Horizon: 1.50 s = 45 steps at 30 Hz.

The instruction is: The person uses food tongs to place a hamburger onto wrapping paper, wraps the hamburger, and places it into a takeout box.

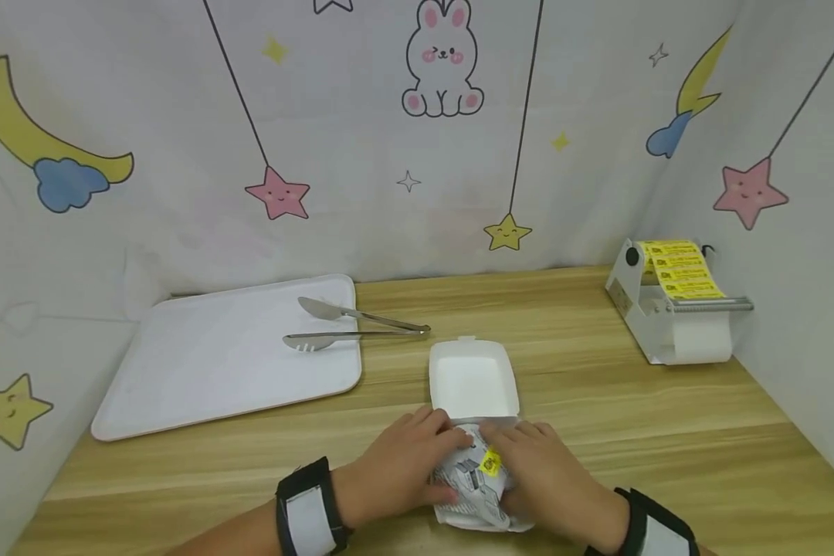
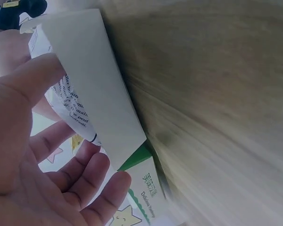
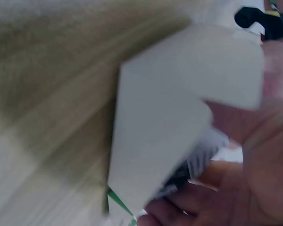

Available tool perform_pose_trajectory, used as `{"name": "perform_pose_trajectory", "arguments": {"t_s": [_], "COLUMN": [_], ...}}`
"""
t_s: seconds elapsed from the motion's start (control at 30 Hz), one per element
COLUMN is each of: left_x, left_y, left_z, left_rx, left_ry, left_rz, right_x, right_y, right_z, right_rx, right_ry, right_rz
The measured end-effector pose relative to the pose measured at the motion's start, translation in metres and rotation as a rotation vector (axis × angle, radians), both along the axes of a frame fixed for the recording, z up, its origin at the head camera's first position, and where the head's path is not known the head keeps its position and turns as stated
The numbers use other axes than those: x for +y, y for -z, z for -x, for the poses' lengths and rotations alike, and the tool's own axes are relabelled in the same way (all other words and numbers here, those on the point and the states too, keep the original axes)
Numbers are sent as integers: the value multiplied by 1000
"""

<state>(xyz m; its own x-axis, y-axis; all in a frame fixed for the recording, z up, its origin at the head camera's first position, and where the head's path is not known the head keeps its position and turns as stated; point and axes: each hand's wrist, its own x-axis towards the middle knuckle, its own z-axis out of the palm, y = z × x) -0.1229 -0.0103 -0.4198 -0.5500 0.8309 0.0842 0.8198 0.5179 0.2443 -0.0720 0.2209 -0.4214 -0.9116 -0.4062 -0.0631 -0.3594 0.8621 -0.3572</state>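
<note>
A printed paper-wrapped package [image 1: 471, 483] with a small yellow sticker [image 1: 490, 462] sits in a white takeaway box [image 1: 474, 378], whose lid stands open away from me. My left hand [image 1: 405, 462] holds the package's left side, thumb near the front and fingers toward the hinge. On the opposite side my right hand [image 1: 552, 479] grips it, with part of its thumb hidden. In the left wrist view, the thumb reaches over the box wall [image 2: 92, 80] onto the printed wrapper [image 2: 70, 106]. Fingers of the right hand [image 3: 254, 174] curve around the wrapper behind the box's side [image 3: 155, 113].
To the left a white tray [image 1: 222, 363] lies on the wooden table [image 1: 584, 371], with metal tongs [image 1: 389, 332] resting partly over its right edge. A label dispenser [image 1: 681, 309] carrying yellow stickers stands at the back right. Patterned cloth [image 1: 361, 154] hangs behind the table.
</note>
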Motion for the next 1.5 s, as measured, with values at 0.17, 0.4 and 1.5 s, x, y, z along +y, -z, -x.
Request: {"name": "perform_pose_trajectory", "arguments": {"t_s": [0.17, 0.4, 1.5], "left_x": [-5, -14, -2], "left_y": [-5, -11, -22], "left_z": [0, 14, 44], "left_rx": [-120, -407, -909], "left_ry": [-34, -206, -453], "left_rz": [-54, -337, -728], "right_x": [14, 39, 39], "right_y": [-10, -37, -22], "right_z": [1, 13, 60], "right_rx": [-116, -314, -141], "right_ry": [-75, -141, 377], "right_rz": [77, 205, 673]}}
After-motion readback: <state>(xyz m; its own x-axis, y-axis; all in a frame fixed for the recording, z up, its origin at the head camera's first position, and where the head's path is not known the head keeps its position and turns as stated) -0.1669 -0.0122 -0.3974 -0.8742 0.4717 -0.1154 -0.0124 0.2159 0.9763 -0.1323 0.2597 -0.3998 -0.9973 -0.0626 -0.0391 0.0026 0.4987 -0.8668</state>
